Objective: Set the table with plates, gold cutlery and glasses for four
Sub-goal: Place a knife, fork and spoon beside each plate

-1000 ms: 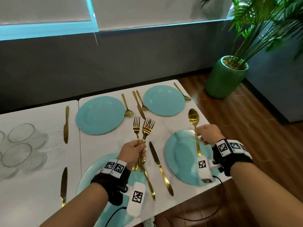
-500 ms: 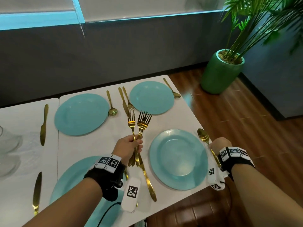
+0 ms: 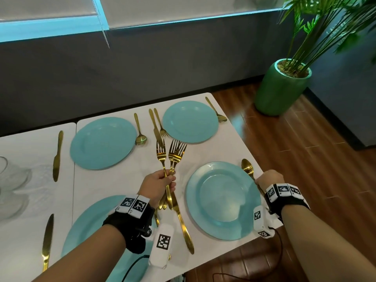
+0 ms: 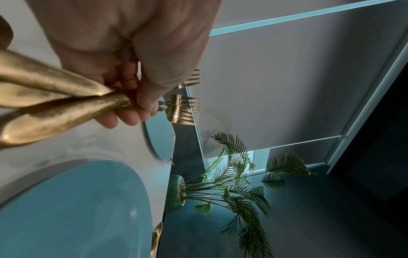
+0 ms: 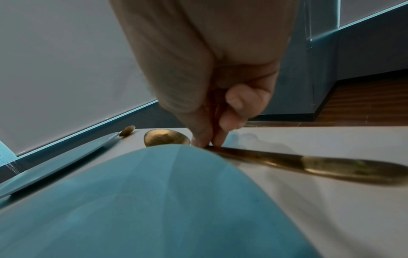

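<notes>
My left hand [image 3: 165,181] grips three gold forks [image 3: 173,153] by their handles, tines pointing away, above the white table [image 3: 122,176] between the plates. The left wrist view shows the fingers [image 4: 130,118] curled round the fork handles [image 4: 55,111]. My right hand [image 3: 258,181] pinches the neck of a gold spoon [image 3: 246,166] that lies on the table just right of the near right teal plate [image 3: 223,200]. In the right wrist view the fingertips [image 5: 199,142] squeeze the spoon [image 5: 320,165] beside the plate rim [image 5: 154,192].
A gold knife [image 3: 184,228] lies left of the near right plate. Three more teal plates [image 3: 102,142] with cutlery lie on the table. Two knives [image 3: 58,155] and clear glasses [image 3: 12,176] are at the left. A green plant pot [image 3: 280,88] stands on the floor beyond the table's right edge.
My right hand carried the spoon from above the near right plate down to the table at the plate's right side. The left hand kept hold of the forks.
</notes>
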The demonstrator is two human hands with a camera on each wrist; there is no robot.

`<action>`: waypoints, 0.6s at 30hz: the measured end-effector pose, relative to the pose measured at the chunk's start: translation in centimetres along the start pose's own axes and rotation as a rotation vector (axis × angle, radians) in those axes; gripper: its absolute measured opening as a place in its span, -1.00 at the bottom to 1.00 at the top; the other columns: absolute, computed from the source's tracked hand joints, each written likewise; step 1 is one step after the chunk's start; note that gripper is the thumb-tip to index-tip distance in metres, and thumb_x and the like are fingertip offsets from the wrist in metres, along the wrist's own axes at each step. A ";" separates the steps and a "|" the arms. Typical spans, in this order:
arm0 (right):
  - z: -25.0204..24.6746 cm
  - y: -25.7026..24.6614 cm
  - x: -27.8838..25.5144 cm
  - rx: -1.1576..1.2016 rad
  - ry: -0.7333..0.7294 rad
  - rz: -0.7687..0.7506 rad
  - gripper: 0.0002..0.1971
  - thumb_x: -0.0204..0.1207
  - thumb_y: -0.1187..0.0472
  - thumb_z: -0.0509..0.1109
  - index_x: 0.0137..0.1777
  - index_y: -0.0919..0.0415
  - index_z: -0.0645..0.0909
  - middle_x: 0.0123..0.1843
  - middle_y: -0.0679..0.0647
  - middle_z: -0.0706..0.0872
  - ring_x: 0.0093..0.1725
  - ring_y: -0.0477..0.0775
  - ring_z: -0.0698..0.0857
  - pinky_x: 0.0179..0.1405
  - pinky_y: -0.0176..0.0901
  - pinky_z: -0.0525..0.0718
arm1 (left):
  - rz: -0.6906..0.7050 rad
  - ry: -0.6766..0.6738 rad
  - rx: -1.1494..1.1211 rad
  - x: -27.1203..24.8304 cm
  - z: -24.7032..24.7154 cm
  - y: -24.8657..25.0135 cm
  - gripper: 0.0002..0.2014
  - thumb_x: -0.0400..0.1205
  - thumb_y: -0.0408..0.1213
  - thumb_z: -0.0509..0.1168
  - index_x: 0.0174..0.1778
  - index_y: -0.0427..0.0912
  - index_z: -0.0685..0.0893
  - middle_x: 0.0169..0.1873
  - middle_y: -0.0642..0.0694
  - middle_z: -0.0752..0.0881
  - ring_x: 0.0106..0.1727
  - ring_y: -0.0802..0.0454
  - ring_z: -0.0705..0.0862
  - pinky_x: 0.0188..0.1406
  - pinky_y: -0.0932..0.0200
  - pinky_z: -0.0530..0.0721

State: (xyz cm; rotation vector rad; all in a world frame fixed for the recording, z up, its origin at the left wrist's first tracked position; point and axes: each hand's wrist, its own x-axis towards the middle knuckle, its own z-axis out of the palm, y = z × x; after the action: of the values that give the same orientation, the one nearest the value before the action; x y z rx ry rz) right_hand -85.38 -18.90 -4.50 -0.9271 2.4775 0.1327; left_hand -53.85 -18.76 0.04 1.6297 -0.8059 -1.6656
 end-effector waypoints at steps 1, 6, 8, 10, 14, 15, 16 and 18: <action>-0.1 0.0 0.0 0.006 -0.005 -0.002 -0.78 0.47 0.16 0.48 -0.17 0.34 0.61 -0.14 0.23 0.68 -0.25 0.18 0.57 -0.27 -0.18 0.53 | 0.000 -0.001 0.007 -0.1 0.0 0.0 -0.84 0.65 -0.50 0.20 0.03 -0.30 0.66 -0.31 -0.13 0.66 -0.32 0.04 0.63 -0.21 0.23 0.70; 0.0 0.0 0.2 0.025 -0.021 0.003 -0.77 0.46 0.16 0.49 -0.17 0.37 0.63 -0.14 0.24 0.67 -0.25 0.18 0.59 -0.25 -0.16 0.57 | -0.018 0.011 -0.001 -0.3 0.0 -0.1 -0.83 0.64 -0.50 0.20 0.05 -0.31 0.67 -0.31 -0.15 0.66 -0.31 0.01 0.63 -0.13 0.16 0.69; -0.2 -0.2 0.0 0.047 0.004 0.012 -0.74 0.48 0.13 0.46 -0.26 0.34 0.59 -0.21 0.20 0.62 -0.26 0.18 0.60 -0.27 -0.16 0.57 | -0.019 0.012 -0.004 -0.4 0.0 0.0 -0.83 0.64 -0.51 0.21 0.06 -0.32 0.67 -0.32 -0.16 0.66 -0.32 0.01 0.63 -0.14 0.17 0.69; -0.9 -0.6 -0.6 0.018 0.024 -0.036 -0.73 0.54 0.10 0.38 -0.08 0.36 0.67 -0.23 0.16 0.61 -0.23 0.19 0.60 -0.30 -0.20 0.54 | -0.017 0.008 -0.019 -0.6 -0.2 0.1 -0.83 0.64 -0.51 0.21 0.07 -0.33 0.67 -0.32 -0.17 0.66 -0.32 0.02 0.63 -0.20 0.21 0.71; -1.8 -3.6 -4.4 0.152 0.043 -0.347 -0.80 0.54 0.11 0.37 0.01 0.19 0.76 0.01 0.16 0.77 0.06 0.20 0.70 -0.03 -0.22 0.58 | -0.028 0.002 -0.051 -1.2 -0.3 0.2 -0.88 0.62 -0.51 0.25 -0.01 -0.31 0.67 -0.31 -0.19 0.68 -0.33 0.01 0.67 -0.29 0.26 0.74; -1.7 -4.7 -6.3 0.212 -0.002 -0.441 -0.81 0.53 0.11 0.41 0.01 0.18 0.77 0.00 0.11 0.78 0.05 0.14 0.71 -0.07 -0.28 0.54 | -0.030 0.001 -0.065 -1.4 -0.3 0.2 -0.89 0.61 -0.52 0.26 -0.03 -0.30 0.67 -0.31 -0.19 0.68 -0.32 0.01 0.68 -0.27 0.24 0.74; -1.4 -5.9 -8.3 0.275 -0.071 -0.523 -0.81 0.53 0.10 0.42 -0.01 0.18 0.78 -0.06 0.08 0.77 -0.07 0.07 0.70 -0.18 -0.31 0.53 | -0.031 -0.002 -0.081 -1.5 -0.2 0.2 -0.89 0.60 -0.53 0.27 -0.05 -0.30 0.67 -0.31 -0.19 0.69 -0.32 0.00 0.69 -0.27 0.24 0.75; -0.4 -8.1 -12.2 0.401 -0.245 -0.591 -0.82 0.52 0.04 0.42 -0.10 0.13 0.75 -0.18 0.01 0.72 -0.35 -0.06 0.61 -0.45 -0.38 0.47 | -0.027 -0.016 -0.098 -1.9 -0.2 0.2 -0.88 0.59 -0.55 0.27 -0.09 -0.28 0.67 -0.30 -0.20 0.70 -0.30 -0.02 0.70 -0.30 0.26 0.75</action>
State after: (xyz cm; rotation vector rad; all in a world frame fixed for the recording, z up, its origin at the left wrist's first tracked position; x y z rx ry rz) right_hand -72.37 -18.00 2.31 -1.3154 1.8223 -0.4081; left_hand -53.63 -17.32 1.34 1.5677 -0.7015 -1.7112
